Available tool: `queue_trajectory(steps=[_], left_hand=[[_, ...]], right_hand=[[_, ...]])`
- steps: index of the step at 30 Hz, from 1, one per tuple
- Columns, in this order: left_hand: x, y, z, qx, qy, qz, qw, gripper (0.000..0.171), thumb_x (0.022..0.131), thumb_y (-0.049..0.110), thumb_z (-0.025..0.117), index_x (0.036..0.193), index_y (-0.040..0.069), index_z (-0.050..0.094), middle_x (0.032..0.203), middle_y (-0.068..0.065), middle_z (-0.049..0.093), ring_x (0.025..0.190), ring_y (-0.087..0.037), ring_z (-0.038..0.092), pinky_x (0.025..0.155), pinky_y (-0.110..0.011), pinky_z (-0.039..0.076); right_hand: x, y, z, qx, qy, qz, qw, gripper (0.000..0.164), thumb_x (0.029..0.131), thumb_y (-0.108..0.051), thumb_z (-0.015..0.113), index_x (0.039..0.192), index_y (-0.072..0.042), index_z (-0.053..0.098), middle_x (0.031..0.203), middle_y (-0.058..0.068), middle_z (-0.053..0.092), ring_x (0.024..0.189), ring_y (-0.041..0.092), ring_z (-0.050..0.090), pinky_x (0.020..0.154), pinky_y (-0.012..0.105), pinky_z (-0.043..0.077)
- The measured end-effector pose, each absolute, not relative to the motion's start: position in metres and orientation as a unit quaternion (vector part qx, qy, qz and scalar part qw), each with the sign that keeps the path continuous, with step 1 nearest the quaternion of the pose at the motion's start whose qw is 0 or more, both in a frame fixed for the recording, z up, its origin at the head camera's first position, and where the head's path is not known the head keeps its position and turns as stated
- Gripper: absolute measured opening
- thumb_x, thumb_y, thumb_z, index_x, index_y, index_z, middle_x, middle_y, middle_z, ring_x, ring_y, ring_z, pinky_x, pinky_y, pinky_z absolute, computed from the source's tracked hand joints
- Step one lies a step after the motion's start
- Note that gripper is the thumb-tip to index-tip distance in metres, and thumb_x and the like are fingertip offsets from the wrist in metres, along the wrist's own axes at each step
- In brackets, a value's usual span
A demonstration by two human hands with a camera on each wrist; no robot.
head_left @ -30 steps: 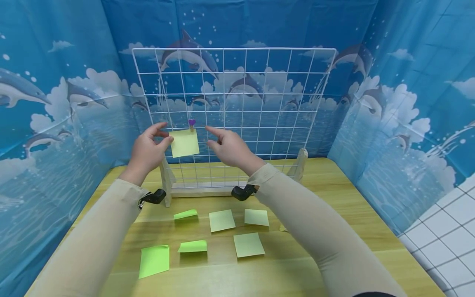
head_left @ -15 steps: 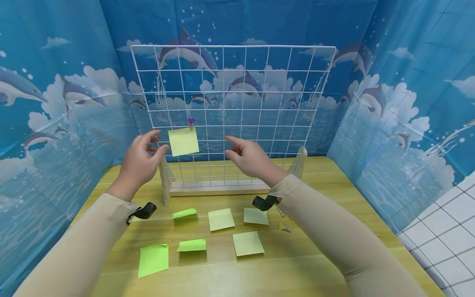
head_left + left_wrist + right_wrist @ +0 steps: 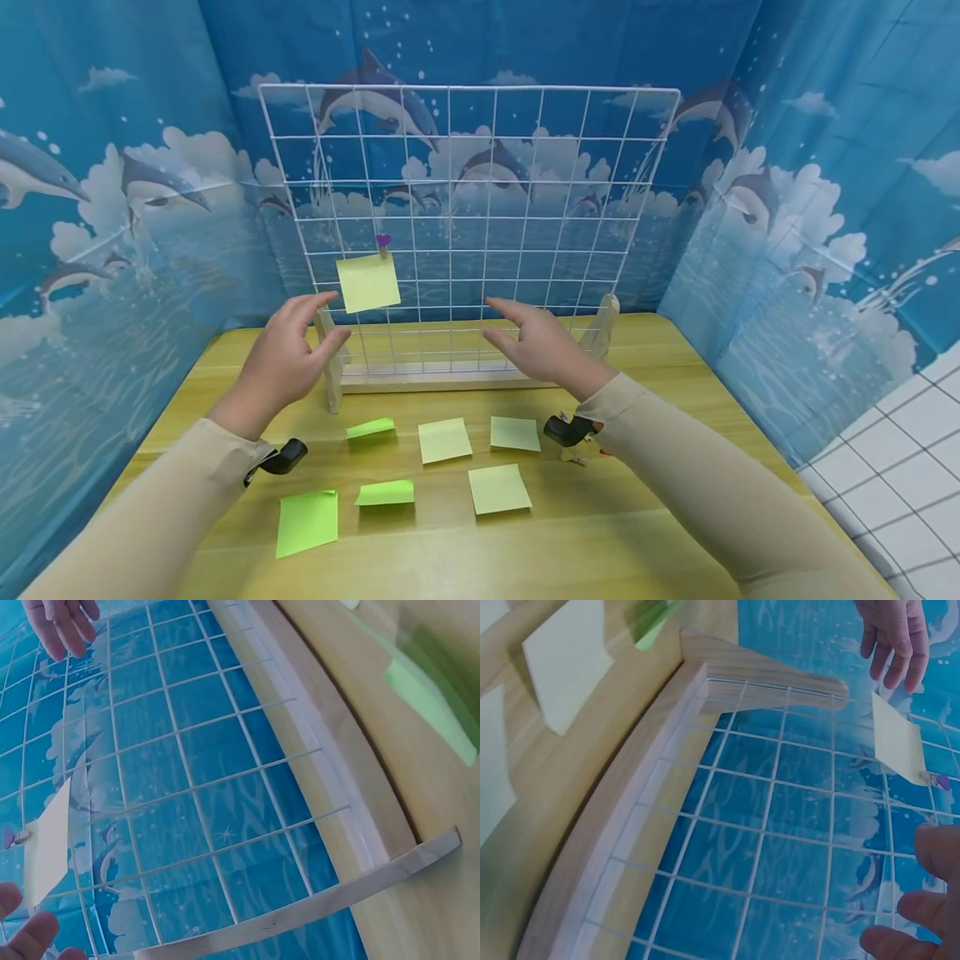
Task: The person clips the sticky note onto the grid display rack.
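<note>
Left of the frame's centre, the left hand (image 3: 288,350) is spread, thumb apart from fingers, holding nothing; the right hand (image 3: 543,342), near the middle, is likewise loose and parted. Neither supports the pale yellow note (image 3: 368,283) just beside the left fingertips, because a purple heart clip (image 3: 383,242) grips its top edge near the right corner and fixes it to the wire grid (image 3: 487,217). Hung off-centre, the square sheet sits slightly askew, smooth and plain. The wooden base (image 3: 450,382) keeps the grid upright. On the table (image 3: 420,567), lower in the frame, lie three green notes (image 3: 309,523), two tilting up, and three pale notes (image 3: 499,489). Small items (image 3: 573,457) by the right cuff, partly hidden, are probably more clips.
</note>
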State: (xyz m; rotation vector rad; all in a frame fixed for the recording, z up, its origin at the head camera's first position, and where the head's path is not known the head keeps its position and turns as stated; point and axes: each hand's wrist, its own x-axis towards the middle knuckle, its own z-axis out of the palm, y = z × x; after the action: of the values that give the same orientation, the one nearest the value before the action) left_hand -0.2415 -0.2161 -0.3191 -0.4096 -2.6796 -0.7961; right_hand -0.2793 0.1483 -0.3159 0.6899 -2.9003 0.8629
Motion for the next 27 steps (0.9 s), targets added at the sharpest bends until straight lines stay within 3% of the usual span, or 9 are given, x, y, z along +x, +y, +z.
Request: queue_trajectory(steps=[2, 3, 8, 13, 16, 27], left_hand=[[-0.240, -0.216, -0.322, -0.151, -0.939, -0.269, 0.155, 0.066, 0.108, 0.049, 0.056, 0.161, 0.012, 0.043, 0.164, -0.023, 0.040, 0.150, -0.049, 0.037, 0.116, -0.072, 0.034], [-0.239, -0.216, -0.324, -0.154, -0.940, -0.263, 0.154, 0.066, 0.108, 0.050, 0.056, 0.160, 0.012, 0.044, 0.164, -0.023, 0.040, 0.151, -0.049, 0.036, 0.118, -0.072, 0.032], [-0.236, -0.216, -0.334, -0.171, -0.944, -0.235, 0.155, 0.063, 0.107, 0.045, 0.060, 0.158, 0.010, 0.046, 0.162, -0.023, 0.043, 0.151, -0.048, 0.037, 0.119, -0.072, 0.030], [-0.235, -0.215, -0.344, -0.182, -0.948, -0.209, 0.154, 0.063, 0.107, 0.044, 0.060, 0.158, 0.009, 0.046, 0.157, -0.020, 0.050, 0.148, -0.046, 0.042, 0.117, -0.072, 0.033], [-0.235, -0.214, -0.350, -0.182, -0.953, -0.190, 0.150, 0.065, 0.107, 0.048, 0.059, 0.158, 0.009, 0.047, 0.157, -0.020, 0.050, 0.151, -0.048, 0.038, 0.117, -0.074, 0.031], [-0.231, -0.210, -0.363, -0.188, -0.966, -0.143, 0.107, 0.072, 0.108, 0.054, 0.053, 0.165, 0.013, 0.036, 0.172, -0.024, 0.027, 0.158, -0.056, 0.013, 0.121, -0.078, 0.018]], right_hand=[[-0.278, 0.153, -0.319, 0.225, -0.937, 0.266, 0.020, 0.065, 0.109, -0.043, 0.056, 0.166, -0.019, 0.036, 0.172, 0.008, 0.034, 0.150, 0.036, 0.046, 0.123, 0.058, 0.037], [-0.277, 0.156, -0.321, 0.226, -0.938, 0.260, 0.022, 0.065, 0.109, -0.043, 0.057, 0.166, -0.018, 0.036, 0.173, 0.009, 0.031, 0.159, 0.034, 0.032, 0.125, 0.059, 0.033], [-0.274, 0.167, -0.330, 0.229, -0.944, 0.235, 0.022, 0.069, 0.108, -0.044, 0.059, 0.167, -0.017, 0.033, 0.176, 0.012, 0.022, 0.164, 0.038, 0.013, 0.127, 0.065, 0.023], [-0.270, 0.178, -0.339, 0.229, -0.950, 0.212, 0.020, 0.073, 0.108, -0.046, 0.059, 0.168, -0.015, 0.030, 0.176, 0.014, 0.017, 0.164, 0.042, 0.007, 0.128, 0.066, 0.017], [-0.267, 0.184, -0.343, 0.227, -0.952, 0.204, 0.019, 0.075, 0.107, -0.047, 0.060, 0.168, -0.015, 0.029, 0.177, 0.015, 0.016, 0.164, 0.043, 0.006, 0.129, 0.067, 0.013], [-0.259, 0.199, -0.362, 0.221, -0.958, 0.177, 0.034, 0.079, 0.105, -0.047, 0.063, 0.168, -0.012, 0.029, 0.176, 0.021, 0.011, 0.162, 0.051, 0.005, 0.128, 0.070, 0.009]])
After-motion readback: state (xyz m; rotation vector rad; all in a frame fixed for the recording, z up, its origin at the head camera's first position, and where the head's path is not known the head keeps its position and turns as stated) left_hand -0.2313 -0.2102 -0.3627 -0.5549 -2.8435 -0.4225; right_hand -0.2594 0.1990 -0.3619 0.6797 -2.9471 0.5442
